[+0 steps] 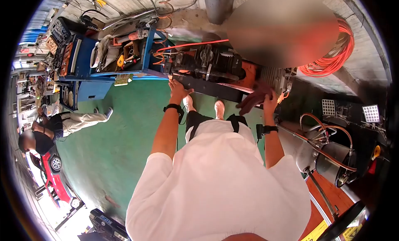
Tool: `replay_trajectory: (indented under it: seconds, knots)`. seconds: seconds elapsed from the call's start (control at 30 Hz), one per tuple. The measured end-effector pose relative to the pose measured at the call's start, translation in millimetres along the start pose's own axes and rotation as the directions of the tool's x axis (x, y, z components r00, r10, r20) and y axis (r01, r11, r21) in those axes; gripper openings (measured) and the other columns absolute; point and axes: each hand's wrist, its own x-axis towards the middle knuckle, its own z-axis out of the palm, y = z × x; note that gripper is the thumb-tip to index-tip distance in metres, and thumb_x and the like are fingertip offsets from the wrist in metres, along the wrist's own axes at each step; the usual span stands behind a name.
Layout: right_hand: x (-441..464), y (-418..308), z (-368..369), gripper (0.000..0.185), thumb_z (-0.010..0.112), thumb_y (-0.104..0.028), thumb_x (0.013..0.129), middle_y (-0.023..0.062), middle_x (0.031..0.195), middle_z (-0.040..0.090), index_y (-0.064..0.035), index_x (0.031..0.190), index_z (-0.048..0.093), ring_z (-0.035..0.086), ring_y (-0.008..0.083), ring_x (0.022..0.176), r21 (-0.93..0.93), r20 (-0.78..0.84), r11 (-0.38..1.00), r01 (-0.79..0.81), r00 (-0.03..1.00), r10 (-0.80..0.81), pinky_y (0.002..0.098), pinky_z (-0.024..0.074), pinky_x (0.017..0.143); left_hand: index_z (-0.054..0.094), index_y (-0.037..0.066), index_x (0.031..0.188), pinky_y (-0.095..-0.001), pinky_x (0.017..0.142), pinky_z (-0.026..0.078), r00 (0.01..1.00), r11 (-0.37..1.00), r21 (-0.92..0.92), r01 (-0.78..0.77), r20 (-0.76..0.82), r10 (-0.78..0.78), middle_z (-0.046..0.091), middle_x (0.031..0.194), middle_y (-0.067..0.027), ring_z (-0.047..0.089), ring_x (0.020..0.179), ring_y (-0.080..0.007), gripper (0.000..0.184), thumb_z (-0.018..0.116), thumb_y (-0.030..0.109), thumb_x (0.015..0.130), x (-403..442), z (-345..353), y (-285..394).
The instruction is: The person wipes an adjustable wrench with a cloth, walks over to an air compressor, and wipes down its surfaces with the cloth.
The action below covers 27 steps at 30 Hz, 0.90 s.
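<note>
A dark, greasy engine or gearbox unit (208,62) lies on a long black bench or beam (212,88) in front of me. My left hand (178,90) rests at the near left edge of the black beam, its fingers spread apart. In my right hand (270,103) is a dark maroon cloth (254,98), which hangs to the left of the fingers by the right end of the beam. Orange-red metal (249,70) shows just beyond the cloth.
At the left stand a blue tool cart (93,90) and an open tool tray (120,54). Another person (45,131) stands far left near a red car (56,178). Coiled orange hose (347,54) hangs back right; a metal tank (332,158) stands right.
</note>
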Motion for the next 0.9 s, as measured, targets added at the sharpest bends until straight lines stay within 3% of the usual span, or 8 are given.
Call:
replay_trajectory:
  seconds: [0.13,0.27,0.33,0.4,0.67,0.73,0.8,0.9]
  knots:
    - [2.1,46.4,-1.9,0.038,0.055,-0.012,0.086,0.0260,0.120,0.057,0.0012,0.121,0.058,0.055,0.0416,0.111,-0.171,-0.161,0.955,0.242,0.950,-0.269,0.0455,0.0427,0.097,0.012,-0.022,0.141,-0.0505,0.119,0.005,0.999,0.998,0.030,-0.051,0.009,0.051,0.012,0.152,-0.0373,0.002,0.144,-0.0496,0.132,0.070,0.072,0.068,10.8,-16.7,6.2]
    - [-27.7,63.8,5.7,0.039,0.055,-0.014,0.086,0.0282,0.134,0.043,0.0030,0.121,0.054,0.043,0.0456,0.124,-0.236,0.308,0.952,0.197,0.944,-0.119,0.0479,0.0376,0.103,0.014,-0.022,0.141,-0.0521,0.118,0.005,0.998,1.000,0.004,-0.003,0.065,0.002,0.014,0.152,-0.0364,0.003,0.143,-0.0503,0.132,0.069,0.073,0.067,-5.5,-5.3,0.7]
    - [-31.8,55.2,11.7,0.044,0.062,-0.021,0.084,0.0269,0.138,0.038,-0.0005,0.121,0.053,0.041,0.0464,0.123,-0.270,0.297,0.951,0.150,0.953,-0.066,0.0493,0.0374,0.103,0.013,-0.022,0.141,-0.0518,0.118,0.005,1.000,0.999,-0.031,0.008,0.031,-0.007,0.014,0.151,-0.0367,0.002,0.144,-0.0499,0.133,0.068,0.073,0.068,-1.0,-7.0,2.5]
    - [-46.9,3.7,13.1,0.054,0.072,-0.029,0.078,0.0234,0.139,0.038,-0.0053,0.122,0.052,0.044,0.0451,0.118,-0.376,0.329,0.769,0.517,0.851,-0.410,0.0507,0.0391,0.100,0.009,-0.022,0.141,-0.0482,0.119,0.005,0.996,0.998,0.064,0.014,0.084,-0.019,0.012,0.152,-0.0370,0.001,0.144,-0.0480,0.134,0.070,0.072,0.067,-2.3,-13.4,8.1]
    - [-33.9,59.9,-20.5,0.063,0.078,-0.030,0.070,0.0136,0.136,0.044,-0.0092,0.123,0.051,0.052,0.0412,0.114,-0.533,0.360,0.777,0.334,0.921,-0.148,0.0494,0.0486,0.092,0.007,-0.022,0.142,-0.0474,0.119,0.006,0.998,0.999,-0.036,-0.003,0.067,0.005,0.010,0.152,-0.0380,0.001,0.145,-0.0475,0.136,0.070,0.072,0.067,-3.5,-11.3,-0.9]
    - [-26.2,106.0,-49.3,0.068,0.078,-0.031,0.071,0.0171,0.133,0.047,-0.0091,0.127,0.047,0.056,0.0429,0.108,-0.686,0.248,0.724,0.074,0.959,0.137,0.0498,0.0500,0.089,0.006,-0.022,0.142,-0.0480,0.119,0.006,0.997,1.000,-0.014,-0.023,0.074,0.024,0.009,0.152,-0.0380,0.001,0.145,-0.0476,0.135,0.069,0.072,0.068,0.0,-3.3,-5.0]
    - [-26.8,130.2,-67.4,0.071,0.076,-0.032,0.072,0.0200,0.130,0.049,-0.0097,0.131,0.043,0.058,0.0450,0.103,-0.661,0.130,0.750,0.004,0.986,0.109,0.0507,0.0510,0.086,0.006,-0.023,0.141,-0.0473,0.119,0.006,0.998,0.999,0.001,-0.054,-0.008,0.054,0.007,0.152,-0.0384,0.000,0.145,-0.0471,0.134,0.068,0.072,0.070,3.1,9.2,-11.7]
    - [-30.6,95.8,-46.3,0.082,0.075,-0.036,0.073,0.0191,0.129,0.050,-0.0240,0.144,0.035,0.059,0.0426,0.106,-0.615,0.067,0.784,-0.084,0.985,0.158,0.0509,0.0517,0.087,0.000,-0.015,0.146,-0.0529,0.117,0.010,1.000,0.998,-0.059,-0.023,-0.011,0.022,-0.002,0.156,-0.0319,-0.003,0.146,-0.0426,0.133,0.064,0.075,0.071,-13.2,15.1,-12.9]
